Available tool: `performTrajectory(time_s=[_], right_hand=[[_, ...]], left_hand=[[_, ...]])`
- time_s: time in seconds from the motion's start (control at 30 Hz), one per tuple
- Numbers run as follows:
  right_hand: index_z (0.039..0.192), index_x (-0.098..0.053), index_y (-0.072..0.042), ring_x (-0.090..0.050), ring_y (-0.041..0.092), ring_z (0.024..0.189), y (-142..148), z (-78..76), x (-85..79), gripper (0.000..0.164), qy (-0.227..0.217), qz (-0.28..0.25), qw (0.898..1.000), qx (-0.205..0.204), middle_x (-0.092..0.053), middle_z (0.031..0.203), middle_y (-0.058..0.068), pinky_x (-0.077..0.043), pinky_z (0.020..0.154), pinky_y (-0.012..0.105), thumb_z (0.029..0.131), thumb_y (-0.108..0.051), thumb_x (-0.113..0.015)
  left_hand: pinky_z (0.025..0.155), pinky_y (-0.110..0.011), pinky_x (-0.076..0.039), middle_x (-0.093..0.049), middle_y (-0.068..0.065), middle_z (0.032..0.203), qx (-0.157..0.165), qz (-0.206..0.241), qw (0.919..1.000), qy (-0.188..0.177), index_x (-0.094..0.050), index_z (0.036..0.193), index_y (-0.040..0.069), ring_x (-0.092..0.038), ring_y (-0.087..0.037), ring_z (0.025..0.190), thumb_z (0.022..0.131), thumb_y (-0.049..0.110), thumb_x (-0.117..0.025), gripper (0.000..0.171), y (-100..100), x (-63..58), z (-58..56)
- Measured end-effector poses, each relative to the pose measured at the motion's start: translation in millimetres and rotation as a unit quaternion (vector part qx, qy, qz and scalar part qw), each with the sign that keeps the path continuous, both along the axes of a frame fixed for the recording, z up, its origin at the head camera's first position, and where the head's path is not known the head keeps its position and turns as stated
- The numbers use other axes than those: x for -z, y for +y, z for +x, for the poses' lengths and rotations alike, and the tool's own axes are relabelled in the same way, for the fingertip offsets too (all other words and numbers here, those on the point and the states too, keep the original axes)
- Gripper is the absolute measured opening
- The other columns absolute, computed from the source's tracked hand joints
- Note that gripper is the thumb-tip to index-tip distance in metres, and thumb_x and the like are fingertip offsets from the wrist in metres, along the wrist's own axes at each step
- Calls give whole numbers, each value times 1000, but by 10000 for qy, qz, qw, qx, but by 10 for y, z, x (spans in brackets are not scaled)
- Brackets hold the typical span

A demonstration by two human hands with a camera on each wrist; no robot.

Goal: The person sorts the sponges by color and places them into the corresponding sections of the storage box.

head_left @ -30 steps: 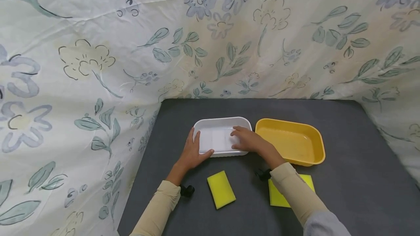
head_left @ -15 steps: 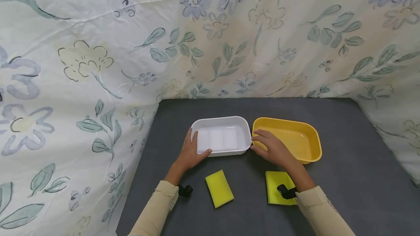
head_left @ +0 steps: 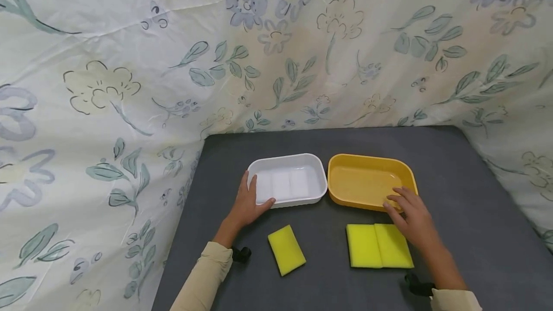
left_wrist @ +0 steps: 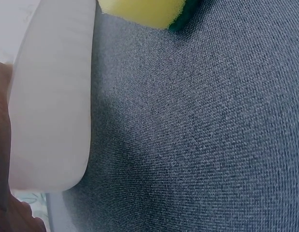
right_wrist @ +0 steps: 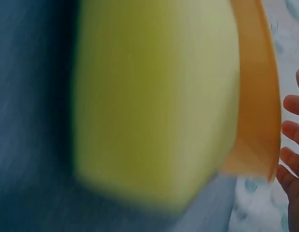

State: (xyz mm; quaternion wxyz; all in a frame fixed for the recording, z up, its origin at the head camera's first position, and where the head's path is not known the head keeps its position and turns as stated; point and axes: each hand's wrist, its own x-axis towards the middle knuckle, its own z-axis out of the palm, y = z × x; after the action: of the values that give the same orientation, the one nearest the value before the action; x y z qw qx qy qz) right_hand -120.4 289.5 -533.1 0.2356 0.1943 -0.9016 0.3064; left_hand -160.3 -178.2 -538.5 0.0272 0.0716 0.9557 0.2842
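Steady the white tray (head_left: 282, 181), left of the yellow tray (head_left: 358, 176), with your left hand (head_left: 246, 203) spread against its end. Avoid bumping either with your empty, half-curled right hand (head_left: 412, 215), near 2 sponges (head_left: 364, 246).

A person's left grip (left_wrist: 1, 154), cropped by the left edge, touches the side of a smooth white container (left_wrist: 52, 106) on a dark, woven-textured table (left_wrist: 202, 125). At the top, partly cut off, a yellow sponge (left_wrist: 142, 10) with a dark green layer (left_wrist: 184, 15) lies near the container. A pale backdrop (left_wrist: 33, 198) with green markings shows lower left.
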Motion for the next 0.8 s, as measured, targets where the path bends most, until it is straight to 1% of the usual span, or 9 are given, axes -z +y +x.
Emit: performTrajectory(time_s=[0.07,0.17,0.23,0.33,0.43,0.5,0.63,0.8], right_hand=[[111,-69,3,-44,55,126,110,49,35,35,-52,-25,9999,130,-58,128,28,-32,104,65,78,1,-80],[110,-68,4,-43,56,126,238,90,82,32,-32,15,9996,296,-58,127,30,-31,104,66,79,3,-79],[108,-69,5,-45,55,126,293,103,96,31,5,82,9992,403,-59,125,30,-33,104,64,79,4,-79],[105,-71,5,-48,50,126,343,114,121,29,46,128,9987,492,-61,123,28,-35,105,56,77,6,-79],[103,-72,5,-47,45,130,367,117,138,28,43,124,9987,488,-62,122,26,-34,108,46,76,7,-80],[103,-73,4,-46,43,133,375,119,147,29,34,116,9989,447,-63,122,26,-34,109,42,75,7,-81],[104,-75,3,-46,41,134,383,125,169,33,36,146,9989,442,-64,122,25,-36,106,41,72,7,-83],[103,-76,2,-47,40,134,384,126,198,34,64,208,9983,540,-65,122,24,-41,97,43,70,6,-84]], left_hand=[[113,-59,-23,5,-17,165,8,-7,10000,11,-16,159,2,-11,-40,149,90,57,-66,102,2,9,1],[114,-59,-23,6,-17,165,8,9,10000,-11,-16,159,2,-11,-40,149,90,57,-66,102,4,13,1],[114,-59,-22,6,-18,165,15,14,10000,-6,-16,159,1,-11,-40,149,90,57,-66,102,4,13,0],[114,-59,-23,5,-18,165,17,-20,10000,11,-16,159,2,-11,-40,149,90,58,-65,102,5,15,-3],[113,-59,-23,4,-18,165,28,-38,10000,87,-16,159,2,-12,-40,149,90,57,-66,102,6,24,-7],[114,-59,-23,4,-18,165,34,-48,9999,100,-16,159,2,-11,-39,149,90,58,-66,102,5,29,-9],[114,-59,-22,4,-18,165,26,-108,9999,52,-15,160,3,-10,-39,150,90,60,-64,103,6,38,-10],[115,-60,-18,4,-17,166,-84,-41,9999,-74,-14,160,5,-8,-39,150,88,64,-64,106,24,21,8]])
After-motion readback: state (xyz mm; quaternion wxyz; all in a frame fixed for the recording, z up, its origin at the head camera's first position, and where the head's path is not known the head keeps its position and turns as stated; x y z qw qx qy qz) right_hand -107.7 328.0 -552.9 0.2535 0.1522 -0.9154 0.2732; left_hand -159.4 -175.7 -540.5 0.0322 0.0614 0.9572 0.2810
